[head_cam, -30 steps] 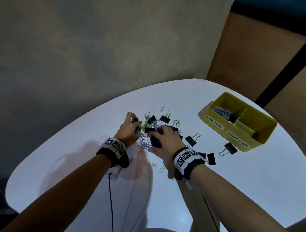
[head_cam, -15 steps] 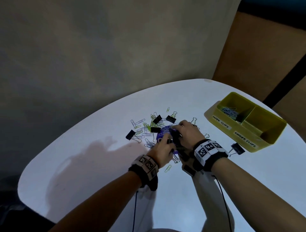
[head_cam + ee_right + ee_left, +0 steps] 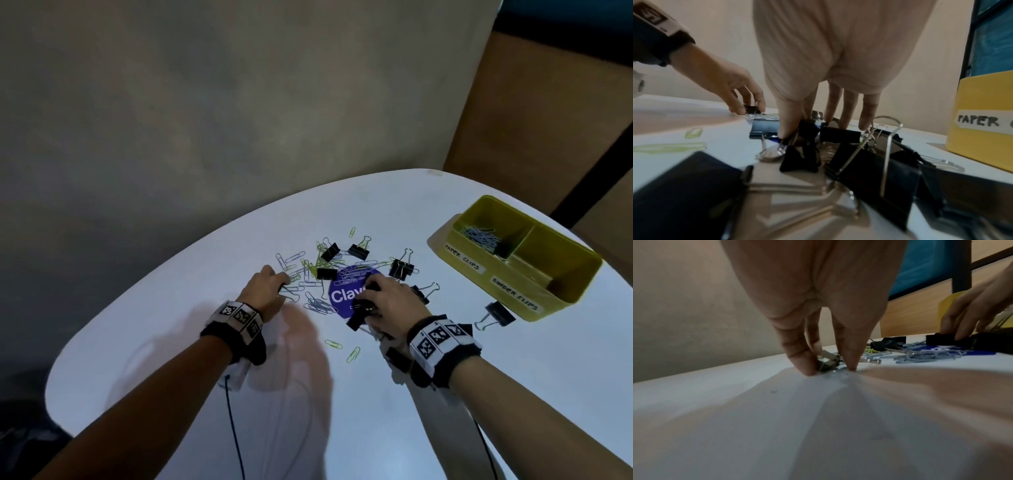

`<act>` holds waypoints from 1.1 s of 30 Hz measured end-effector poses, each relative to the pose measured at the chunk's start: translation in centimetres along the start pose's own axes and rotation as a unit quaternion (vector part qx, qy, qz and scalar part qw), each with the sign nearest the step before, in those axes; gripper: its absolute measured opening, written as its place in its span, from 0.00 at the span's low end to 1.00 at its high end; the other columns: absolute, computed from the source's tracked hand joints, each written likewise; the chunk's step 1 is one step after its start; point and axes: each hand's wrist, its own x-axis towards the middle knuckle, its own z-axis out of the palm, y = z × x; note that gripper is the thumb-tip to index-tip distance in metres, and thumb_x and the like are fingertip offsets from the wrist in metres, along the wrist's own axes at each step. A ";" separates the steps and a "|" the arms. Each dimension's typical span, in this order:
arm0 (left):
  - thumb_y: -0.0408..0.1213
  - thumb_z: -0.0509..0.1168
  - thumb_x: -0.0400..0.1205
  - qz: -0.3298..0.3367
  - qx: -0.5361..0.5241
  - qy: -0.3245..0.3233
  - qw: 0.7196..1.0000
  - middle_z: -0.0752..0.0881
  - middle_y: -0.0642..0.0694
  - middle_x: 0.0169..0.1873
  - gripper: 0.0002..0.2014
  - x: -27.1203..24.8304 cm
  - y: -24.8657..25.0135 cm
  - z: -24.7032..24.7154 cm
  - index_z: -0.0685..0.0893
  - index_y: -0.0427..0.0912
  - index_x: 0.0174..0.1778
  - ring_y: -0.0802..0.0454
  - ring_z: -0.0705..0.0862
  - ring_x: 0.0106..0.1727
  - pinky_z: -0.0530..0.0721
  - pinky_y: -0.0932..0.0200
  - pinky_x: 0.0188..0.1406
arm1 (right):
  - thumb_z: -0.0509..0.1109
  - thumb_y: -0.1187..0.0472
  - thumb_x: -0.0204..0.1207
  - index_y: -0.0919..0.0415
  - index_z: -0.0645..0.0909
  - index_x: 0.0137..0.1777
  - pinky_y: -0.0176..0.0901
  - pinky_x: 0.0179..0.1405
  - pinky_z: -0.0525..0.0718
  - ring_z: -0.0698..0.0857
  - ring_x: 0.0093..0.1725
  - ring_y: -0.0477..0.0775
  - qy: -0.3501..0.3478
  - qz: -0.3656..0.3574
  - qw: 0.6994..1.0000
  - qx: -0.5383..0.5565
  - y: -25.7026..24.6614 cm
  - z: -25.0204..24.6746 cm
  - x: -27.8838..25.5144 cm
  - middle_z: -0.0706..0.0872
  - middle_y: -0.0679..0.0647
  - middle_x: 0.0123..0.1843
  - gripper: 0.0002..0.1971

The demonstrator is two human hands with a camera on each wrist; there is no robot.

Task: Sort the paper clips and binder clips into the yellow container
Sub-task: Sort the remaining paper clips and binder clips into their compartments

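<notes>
A loose pile of silver, blue and green paper clips (image 3: 318, 306) and black binder clips (image 3: 400, 269) lies mid-table on a purple card (image 3: 342, 295). At the pile's left edge my left hand (image 3: 282, 284) pinches a small binder clip (image 3: 827, 361) between thumb and finger against the table. My right hand (image 3: 368, 301) is curled over a bunch of black binder clips (image 3: 840, 135) at the pile's near right, thumb and fingers gripping them. The yellow container (image 3: 507, 274) stands to the right; its compartment labelled for paper clips holds several paper clips (image 3: 479, 235).
The white round table (image 3: 342, 428) ends close behind the pile, with a wall beyond. One binder clip (image 3: 500, 313) lies just before the container, two green paper clips (image 3: 352, 354) near my right wrist. Cables hang from both wrists.
My left hand has left the right hand's side and gone back to the pile's left edge, where it now pinches a small binder clip. The right hand stays on its bunch of binder clips.
</notes>
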 end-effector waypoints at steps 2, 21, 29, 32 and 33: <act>0.34 0.64 0.80 0.006 -0.015 0.002 1.000 0.74 0.38 0.60 0.18 -0.3 -0.1 0.0 0.78 0.43 0.66 0.38 0.77 0.61 0.74 0.53 0.60 | 0.69 0.52 0.76 0.46 0.76 0.71 0.53 0.69 0.73 0.71 0.73 0.58 0.009 0.017 1.000 -0.009 0.2 -0.1 0.0 0.70 0.52 0.74 0.23; 0.45 0.63 0.81 0.189 0.006 0.024 0.982 0.74 0.46 0.67 0.22 3.9 8.9 0.1 0.71 0.53 0.72 0.46 0.73 0.68 0.79 0.47 0.61 | 0.59 0.40 0.80 0.54 0.49 0.84 0.67 0.81 0.47 0.42 0.85 0.60 -0.101 0.071 0.992 -0.031 1.9 -1.0 -2.1 0.44 0.57 0.86 0.38; 0.48 0.43 0.88 0.079 0.059 -0.104 0.990 0.44 0.48 0.83 0.26 5.8 1.4 0.1 0.45 0.50 0.82 0.46 0.45 0.84 0.50 0.37 0.81 | 0.67 0.51 0.76 0.59 0.85 0.56 0.56 0.69 0.68 0.74 0.68 0.62 0.079 0.084 0.992 -0.051 -0.5 -2.2 -2.3 0.79 0.57 0.64 0.15; 0.45 0.43 0.88 0.085 0.075 -0.105 0.988 0.45 0.47 0.83 0.25 4.6 1.5 1.2 0.48 0.47 0.82 0.46 0.44 0.83 0.49 0.36 0.80 | 0.67 0.52 0.75 0.57 0.85 0.44 0.47 0.46 0.78 0.82 0.50 0.61 0.043 0.004 0.999 0.004 -2.1 -1.9 -2.6 0.85 0.57 0.51 0.10; 0.43 0.44 0.88 0.085 0.076 -0.102 0.988 0.45 0.47 0.83 0.25 4.1 1.6 1.6 0.49 0.47 0.82 0.46 0.44 0.83 0.49 0.37 0.80 | 0.65 0.53 0.75 0.56 0.81 0.38 0.45 0.39 0.76 0.82 0.43 0.61 0.010 -0.019 1.000 0.013 -2.7 -1.6 -2.8 0.86 0.57 0.46 0.09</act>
